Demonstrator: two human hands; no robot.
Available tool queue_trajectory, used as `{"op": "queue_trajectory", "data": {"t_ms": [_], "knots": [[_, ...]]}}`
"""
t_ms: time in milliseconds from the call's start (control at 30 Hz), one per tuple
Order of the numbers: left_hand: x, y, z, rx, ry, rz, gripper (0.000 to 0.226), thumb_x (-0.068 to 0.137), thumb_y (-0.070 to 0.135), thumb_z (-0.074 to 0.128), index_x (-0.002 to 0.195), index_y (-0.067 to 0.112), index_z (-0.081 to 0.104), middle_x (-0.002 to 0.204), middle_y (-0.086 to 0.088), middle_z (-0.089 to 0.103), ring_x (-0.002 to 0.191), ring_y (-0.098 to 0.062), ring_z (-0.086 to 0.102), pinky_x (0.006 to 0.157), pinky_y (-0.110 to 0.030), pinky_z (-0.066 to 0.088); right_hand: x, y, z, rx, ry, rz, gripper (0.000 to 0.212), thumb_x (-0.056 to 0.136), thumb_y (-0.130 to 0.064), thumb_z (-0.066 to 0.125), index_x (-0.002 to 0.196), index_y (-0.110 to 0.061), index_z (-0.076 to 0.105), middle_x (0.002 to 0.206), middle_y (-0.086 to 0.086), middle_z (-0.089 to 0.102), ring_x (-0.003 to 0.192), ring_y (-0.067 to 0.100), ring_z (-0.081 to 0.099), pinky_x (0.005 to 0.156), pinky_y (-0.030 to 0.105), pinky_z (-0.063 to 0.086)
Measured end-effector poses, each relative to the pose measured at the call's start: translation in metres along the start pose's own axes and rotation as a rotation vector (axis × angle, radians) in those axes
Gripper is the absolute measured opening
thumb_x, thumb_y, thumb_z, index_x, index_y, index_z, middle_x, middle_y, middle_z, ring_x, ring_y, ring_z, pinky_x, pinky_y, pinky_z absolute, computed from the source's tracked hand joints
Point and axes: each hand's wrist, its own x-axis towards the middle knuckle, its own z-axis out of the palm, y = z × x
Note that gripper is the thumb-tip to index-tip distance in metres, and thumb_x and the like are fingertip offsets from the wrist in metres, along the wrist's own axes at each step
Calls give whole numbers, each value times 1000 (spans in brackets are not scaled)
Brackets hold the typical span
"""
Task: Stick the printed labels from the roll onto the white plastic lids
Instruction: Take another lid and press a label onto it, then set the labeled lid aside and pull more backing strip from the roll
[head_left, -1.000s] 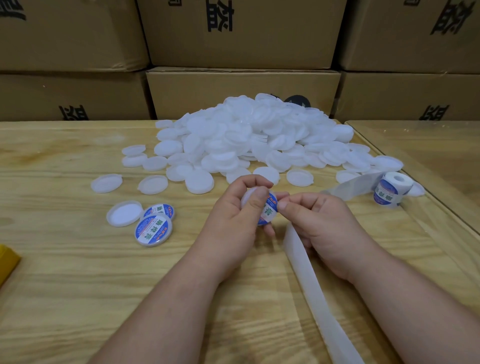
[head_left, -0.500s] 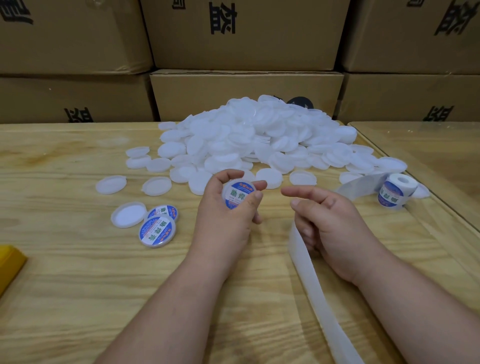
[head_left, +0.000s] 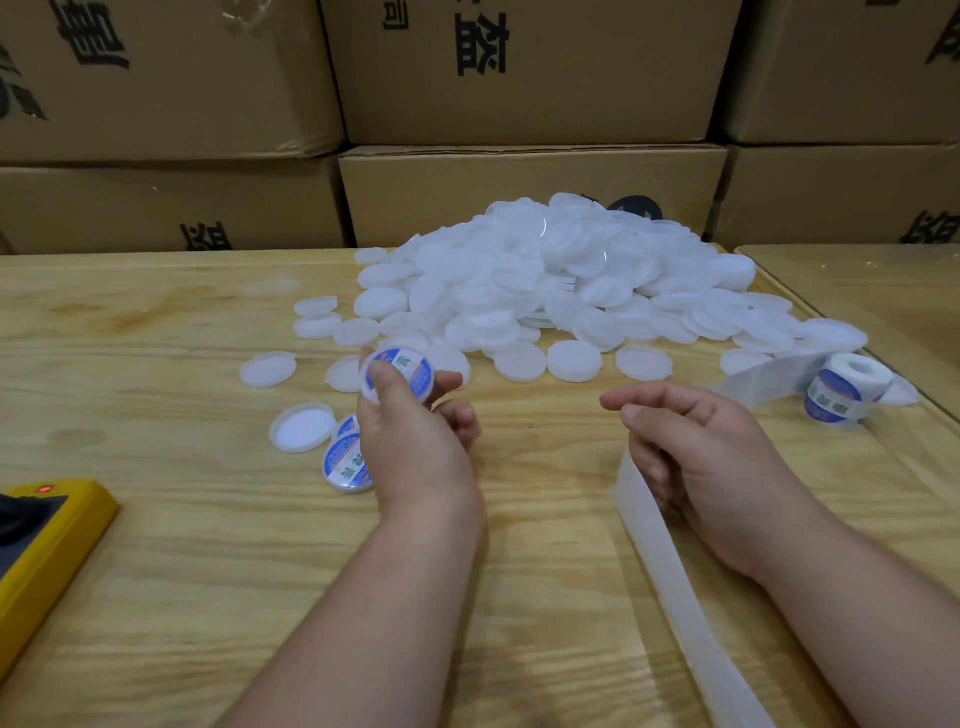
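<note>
My left hand (head_left: 415, 447) pinches a white lid with a blue printed label (head_left: 402, 371) between thumb and fingers, above the table and left of centre. Below it lie labelled lids (head_left: 347, 462) beside a bare upturned lid (head_left: 302, 427). A big heap of white plastic lids (head_left: 561, 280) fills the table's middle. The label roll (head_left: 841, 389) stands at the right. Its empty backing strip (head_left: 680, 587) runs from the roll under my right hand (head_left: 696, 457) toward me. The lower fingers of my right hand curl round the strip; forefinger and thumb point left with nothing between them.
Stacked cardboard boxes (head_left: 530, 192) wall off the back of the wooden table (head_left: 156, 545). A yellow device (head_left: 47, 540) with a red light lies at the left edge. A second table (head_left: 883, 291) adjoins on the right. Loose single lids (head_left: 267, 369) are scattered left of the heap.
My hands have parted. The left hand has carried the labelled lid left, toward the labelled lids on the table. The right hand let go of the label and stays on the strip.
</note>
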Motion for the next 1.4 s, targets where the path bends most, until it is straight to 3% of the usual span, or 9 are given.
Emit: {"op": "queue_trajectory", "data": {"t_ms": [200, 433, 600, 767, 867, 933, 1067, 1267, 1400], "knots": [[1, 3, -5, 2, 135, 39, 18, 99, 15, 56, 84, 20, 65, 71, 9, 74, 53, -7, 61, 52, -21, 47, 1, 1, 0, -3, 11, -5, 19, 97, -11, 60, 92, -17, 77, 48, 4, 41, 42, 14, 32, 39, 23, 32], [1, 6, -4, -186, 108, -95, 37, 108, 46, 37, 123, 15, 49, 87, -2, 80, 72, -19, 76, 50, -22, 52, 1, 3, -1, -4, 18, -10, 21, 98, -9, 58, 92, -17, 77, 48, 3, 40, 42, 14, 31, 39, 23, 31], [-1, 12, -5, -230, 79, -162, 34, 104, 41, 47, 118, 12, 58, 77, -3, 78, 61, -17, 72, 49, -21, 51, 0, 0, 1, -2, 4, -9, 15, 85, -21, 64, 91, -18, 77, 48, 3, 40, 42, 14, 31, 39, 23, 31], [-6, 4, -5, 501, -125, 283, 15, 96, 24, 54, 101, 30, 68, 86, 14, 75, 82, -1, 65, 73, -29, 51, -1, 1, 2, -2, 39, -24, 24, 98, -7, 57, 88, -17, 76, 48, 4, 39, 42, 15, 30, 39, 24, 30], [-4, -4, -8, 1164, -392, 496, 45, 91, 25, 55, 134, 37, 55, 130, 25, 57, 132, -8, 44, 109, -37, 38, -4, 0, 3, -40, 116, -71, 30, 98, -3, 56, 80, -17, 75, 46, 3, 37, 41, 14, 29, 40, 22, 27], [-2, -7, -9, 1477, -484, 441, 67, 90, 31, 53, 154, 38, 31, 158, 15, 36, 151, -16, 17, 122, -42, 19, -5, 1, 5, -132, 174, -115, 29, 97, -3, 58, 78, -18, 75, 46, 1, 36, 41, 12, 31, 39, 21, 29], [0, -10, -10, 1619, -528, 361, 73, 92, 41, 48, 158, 40, 17, 167, 8, 20, 156, -20, 4, 123, -44, 5, -5, 3, 6, -236, 215, -158, 27, 94, -7, 63, 79, -25, 76, 49, -1, 36, 43, 10, 32, 42, 16, 31], [-2, -10, -10, 1520, -452, 420, 54, 88, 35, 54, 141, 39, 45, 142, 8, 49, 133, -21, 31, 110, -36, 26, -5, 2, 7, -249, 212, -146, 28, 95, -7, 63, 78, -26, 76, 51, 0, 36, 43, 11, 30, 41, 15, 29], [-2, -12, -11, 1461, -429, 437, 56, 86, 31, 57, 140, 39, 44, 145, 5, 39, 133, -20, 26, 110, -33, 25, -5, 2, 7, -270, 214, -150, 26, 94, -9, 63, 79, -27, 75, 50, -1, 37, 43, 10, 32, 41, 15, 30]]}}
